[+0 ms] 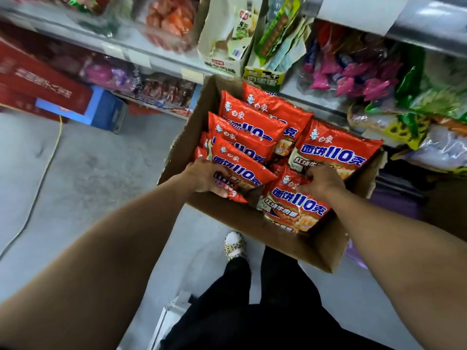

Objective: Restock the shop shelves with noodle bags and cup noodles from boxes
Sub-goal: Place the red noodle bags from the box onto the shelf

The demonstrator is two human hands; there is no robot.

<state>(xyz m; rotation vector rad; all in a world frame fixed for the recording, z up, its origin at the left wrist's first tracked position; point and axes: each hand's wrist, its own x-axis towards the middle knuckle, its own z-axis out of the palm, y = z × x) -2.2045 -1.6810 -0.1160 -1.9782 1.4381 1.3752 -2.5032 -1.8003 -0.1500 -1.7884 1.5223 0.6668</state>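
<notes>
1. Reaching into the cardboard box (225, 213), left hand (206, 176) grips a noodle bag (240, 170) at 8 o'clock.
2. Right hand (324, 181), its curled fingers (308, 173) pinching another bag (295, 208) at 5 o'clock.
3. Box mostly full; restocking seems barely begun.

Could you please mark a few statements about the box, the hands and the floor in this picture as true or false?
1. The cardboard box holds red noodle bags. True.
2. The left hand hangs empty outside the box. False: it grips noodle bags at the box's left side.
3. The right hand is inside the box, its fingers curled on a bag's top edge. True.
4. Cup noodles fill the box. False: only bags show in it.
5. A yellow cable lies on the floor left of the box. True.
</notes>
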